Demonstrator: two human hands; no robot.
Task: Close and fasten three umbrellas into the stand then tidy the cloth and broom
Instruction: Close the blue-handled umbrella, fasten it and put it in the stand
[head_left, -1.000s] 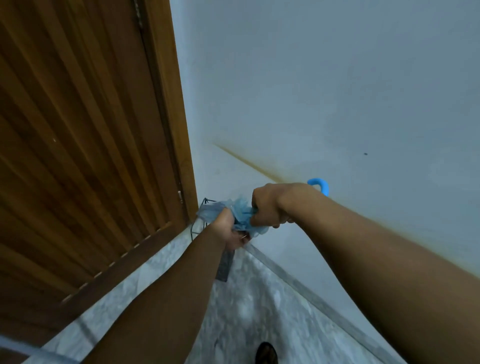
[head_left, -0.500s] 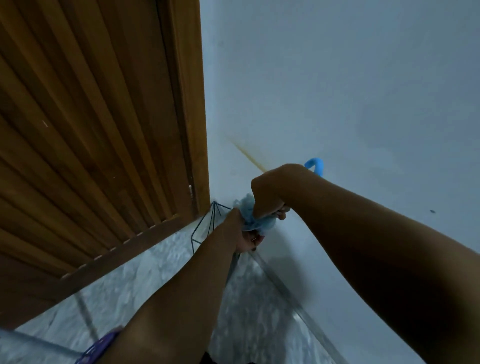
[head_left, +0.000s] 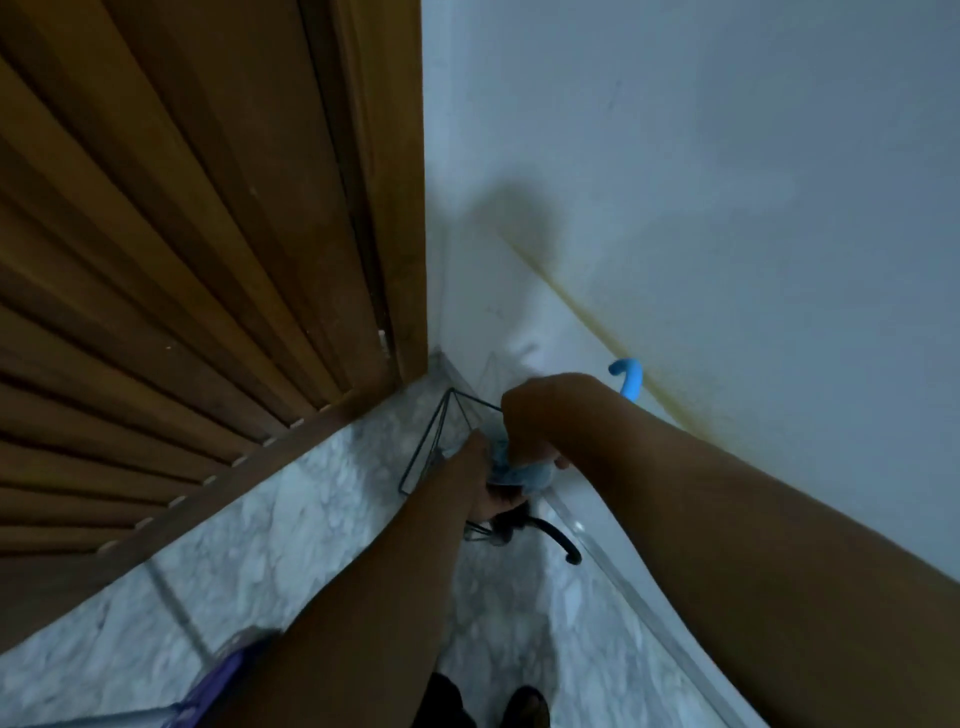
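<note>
Right hand (head_left: 524, 421) curled down over the bunched canopy of the blue umbrella (head_left: 524, 470), gripping it from above. Left hand (head_left: 485, 480) closed around the same bundle from below, just under the right, knuckles turned away. Pale blue fabric, crumpled and gathered between the 2 hands, with a bright blue hooked handle (head_left: 627, 378) poking up behind the right wrist, close to the wall (head_left: 727, 182). Held over the stand (head_left: 431, 441), a thin black wire frame on the floor (head_left: 311, 519) in the corner between door (head_left: 182, 260) and wall. 1 black hooked handle (head_left: 558, 543) curving out just below the left hand, beside the stand; its canopy mostly hidden. 2 umbrellas visible in all, 1 stand. Grey marbled floor tiles, slatted brown wooden door at left, a yellowish streak running along the white wall. Something purple (head_left: 223, 680) at the bottom edge, too blurred to identify.
</note>
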